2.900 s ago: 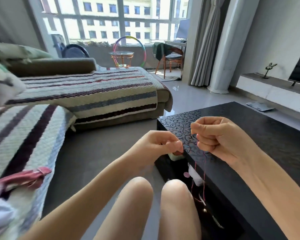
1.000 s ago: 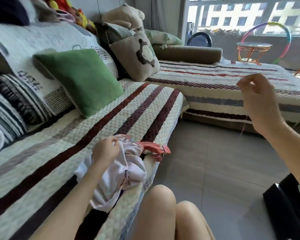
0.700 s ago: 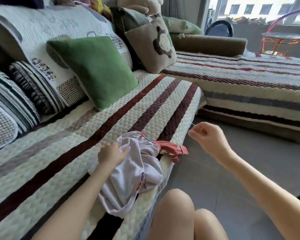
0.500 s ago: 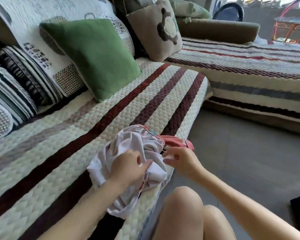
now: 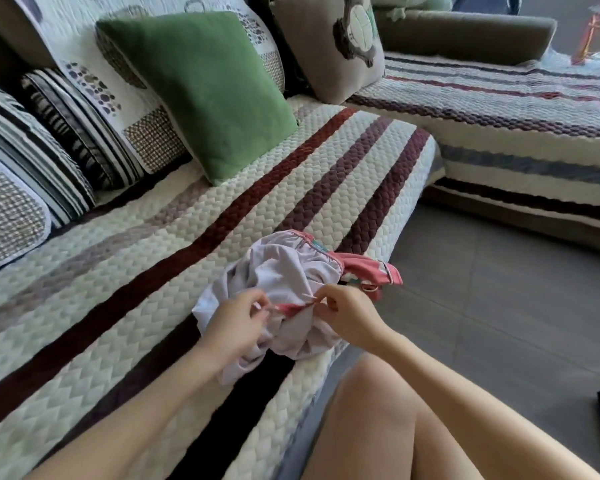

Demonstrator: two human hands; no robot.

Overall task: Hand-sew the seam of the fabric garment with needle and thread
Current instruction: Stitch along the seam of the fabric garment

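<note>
Left hand: the left hand [image 5: 238, 320] reaches in from the lower left, with the forearm lying over the sofa cover [image 5: 153, 271]. Thumb and forefinger pinch the left end of the pink edge [image 5: 291, 308]; the other fingers are curled under.
Right hand: the right hand [image 5: 349, 315] comes from the lower right above the knee [image 5: 378, 410]. Its fingers are bent and pinch the right end of the same pink edge.
Pink edge: it is held stretched between the two hands, nearly level.
Garment: the pale lilac garment [image 5: 284, 268] lies crumpled at the front edge of the sofa seat, under both hands.
Label: a small teal patch [image 5: 317, 245] sits at the gathered pink band; any print is too small to read.
Behind: a green cushion [image 5: 205, 88] leans on the sofa back.
</note>
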